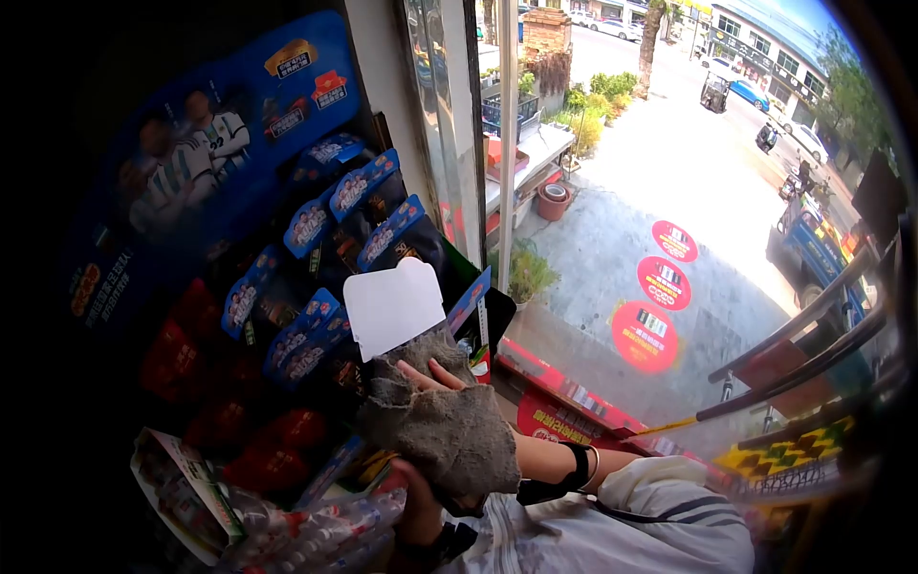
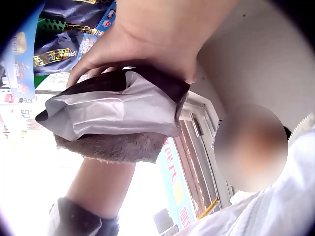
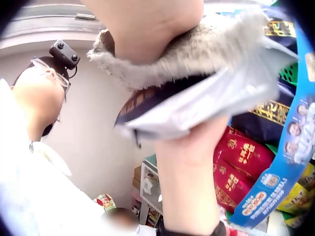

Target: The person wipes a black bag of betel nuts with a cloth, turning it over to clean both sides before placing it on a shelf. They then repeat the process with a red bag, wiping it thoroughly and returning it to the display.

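A grey, fuzzy cloth (image 1: 435, 430) lies over a packet and wraps much of my right hand (image 1: 432, 375), whose straight fingers show on top of it. From under the cloth a blank white card (image 1: 394, 306) sticks out. Below, my left hand (image 1: 416, 502) holds the packet's near end. In the left wrist view my left hand (image 2: 147, 42) grips the dark packet with a silvery side (image 2: 108, 110), the cloth (image 2: 115, 146) against its far face. The right wrist view has my right hand (image 3: 147, 32) inside the cloth (image 3: 197, 51), over the packet (image 3: 197, 103); my left forearm is beneath.
Dark packets with blue headers (image 1: 363, 182) and red packets (image 1: 273, 459) crowd the left, under a large blue display board (image 1: 220, 134). Wrapped bottles (image 1: 325, 526) stand at the bottom. Glass with red round stickers (image 1: 645, 335) is on the right, with a street outside.
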Motion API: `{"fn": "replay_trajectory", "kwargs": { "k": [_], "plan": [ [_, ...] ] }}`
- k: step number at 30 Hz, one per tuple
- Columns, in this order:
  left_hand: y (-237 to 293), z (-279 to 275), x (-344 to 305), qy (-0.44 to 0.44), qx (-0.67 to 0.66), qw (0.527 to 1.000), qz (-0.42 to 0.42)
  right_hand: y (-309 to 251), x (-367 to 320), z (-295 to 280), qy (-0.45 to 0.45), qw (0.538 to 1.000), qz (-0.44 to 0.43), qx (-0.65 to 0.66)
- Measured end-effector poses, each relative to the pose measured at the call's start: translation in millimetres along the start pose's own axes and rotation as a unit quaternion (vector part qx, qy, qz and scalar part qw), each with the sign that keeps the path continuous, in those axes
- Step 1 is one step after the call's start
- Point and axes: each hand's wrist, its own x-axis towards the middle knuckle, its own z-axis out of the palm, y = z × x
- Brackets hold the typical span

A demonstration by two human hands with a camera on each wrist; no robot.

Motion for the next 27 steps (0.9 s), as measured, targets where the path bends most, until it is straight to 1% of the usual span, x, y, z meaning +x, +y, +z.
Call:
{"fn": "replay_trajectory", "kwargs": {
  "k": [2,4,6,7,8,10,11,14,15,16,18,19,20,22,23,24,25,26,27],
  "plan": [
    [1,1,-1,-0.023,0.010,1.000,0.012,19,5,3,-0.016,0.999,-0.023,-0.027],
    [2,3,-3,-0.064,0.019,0.998,0.015,22,11,-9,-0.009,0.998,-0.037,-0.041],
    [4,5,-2,-0.103,0.030,0.994,0.009,24,16,-9,0.097,0.993,0.024,-0.068],
    [5,6,-2,-0.116,0.035,0.993,0.011,23,17,-7,0.106,0.992,0.063,0.005],
    [5,8,-2,-0.121,0.041,0.992,0.015,25,17,-1,0.104,0.993,0.061,0.005],
    [7,10,-3,-0.120,0.058,0.991,0.032,26,16,8,0.054,0.998,0.015,-0.024],
    [7,11,-4,-0.114,0.066,0.990,0.041,21,12,9,0.010,1.000,0.018,0.003],
    [8,14,-3,-0.089,0.090,0.989,0.073,15,10,7,-0.006,1.000,0.005,-0.018],
    [8,15,-1,-0.077,0.100,0.988,0.087,14,10,10,-0.022,0.997,0.007,-0.077],
    [8,15,-1,-0.065,0.113,0.986,0.102,8,9,14,-0.022,0.997,0.006,-0.077],
    [7,16,4,-0.034,0.149,0.978,0.142,-8,7,19,0.008,0.998,0.063,-0.022],
    [6,16,9,-0.013,0.172,0.971,0.165,-13,4,26,0.004,0.995,0.049,-0.091],
    [5,17,17,0.017,0.205,0.959,0.194,-21,2,33,0.004,0.995,0.049,-0.091],
    [5,16,37,0.084,0.284,0.921,0.254,-41,-5,48,0.046,0.991,0.124,-0.010],
    [5,16,46,0.115,0.322,0.897,0.281,-43,-18,65,0.010,0.987,0.158,0.016],
    [6,15,54,0.140,0.358,0.871,0.307,-52,-17,73,0.010,0.987,0.158,0.016],
    [7,14,58,0.160,0.388,0.847,0.327,-60,-11,81,0.143,0.978,0.149,0.010],
    [8,13,62,0.175,0.415,0.823,0.347,-63,-8,85,0.273,0.952,0.138,0.003],
    [9,12,61,0.180,0.442,0.801,0.361,-42,-39,57,-0.030,0.998,-0.037,-0.027]
  ]
}}
